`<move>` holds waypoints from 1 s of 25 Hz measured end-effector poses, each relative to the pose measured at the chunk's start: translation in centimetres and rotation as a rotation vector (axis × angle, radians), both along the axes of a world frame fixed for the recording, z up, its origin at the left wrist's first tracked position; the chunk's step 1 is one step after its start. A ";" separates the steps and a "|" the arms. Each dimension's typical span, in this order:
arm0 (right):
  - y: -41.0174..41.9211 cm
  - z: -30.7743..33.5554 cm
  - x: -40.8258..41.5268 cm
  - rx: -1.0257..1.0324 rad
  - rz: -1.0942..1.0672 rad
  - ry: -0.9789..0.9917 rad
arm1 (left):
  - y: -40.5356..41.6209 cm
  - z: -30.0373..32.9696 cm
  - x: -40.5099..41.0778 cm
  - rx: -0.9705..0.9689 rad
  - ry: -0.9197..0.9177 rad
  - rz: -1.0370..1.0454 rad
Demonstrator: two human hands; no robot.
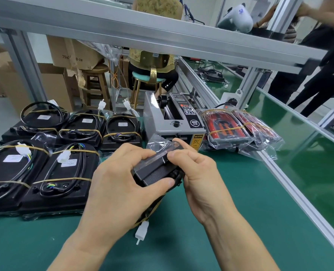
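A black unit point(156, 173), partly sheathed in a clear bag point(158, 145), is held above the green mat point(230, 222). It is gripped from 9 o'clock by the left hand point(121, 182), with the fingers curled round it and the thumb laid on its textured face. From 3 o'clock its far end is pinched by the right hand point(197, 173). A white connector point(142, 229) lies at its 6 o'clock. A tape dispenser point(174, 122) stands at 12 o'clock and banded black units point(64, 167) at 9 o'clock
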State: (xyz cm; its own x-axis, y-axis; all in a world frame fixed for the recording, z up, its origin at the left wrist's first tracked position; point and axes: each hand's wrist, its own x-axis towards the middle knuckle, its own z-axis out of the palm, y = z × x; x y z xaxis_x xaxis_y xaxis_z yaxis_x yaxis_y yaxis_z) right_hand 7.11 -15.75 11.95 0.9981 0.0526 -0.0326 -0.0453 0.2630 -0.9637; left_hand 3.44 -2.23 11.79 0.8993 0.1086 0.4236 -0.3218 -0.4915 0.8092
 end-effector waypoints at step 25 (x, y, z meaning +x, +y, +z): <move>-3.1 3.5 0.5 -0.374 0.229 -0.104 | -0.1 0.1 -0.3 -0.002 -0.005 0.005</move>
State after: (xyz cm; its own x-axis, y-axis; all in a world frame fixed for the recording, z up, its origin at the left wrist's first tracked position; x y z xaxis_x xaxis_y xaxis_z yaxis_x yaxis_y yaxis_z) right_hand 7.59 -18.90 15.44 0.9610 0.2763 0.0090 0.0408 -0.1095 -0.9931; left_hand 3.15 -2.37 11.93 0.8966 0.1136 0.4280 -0.3237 -0.4916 0.8084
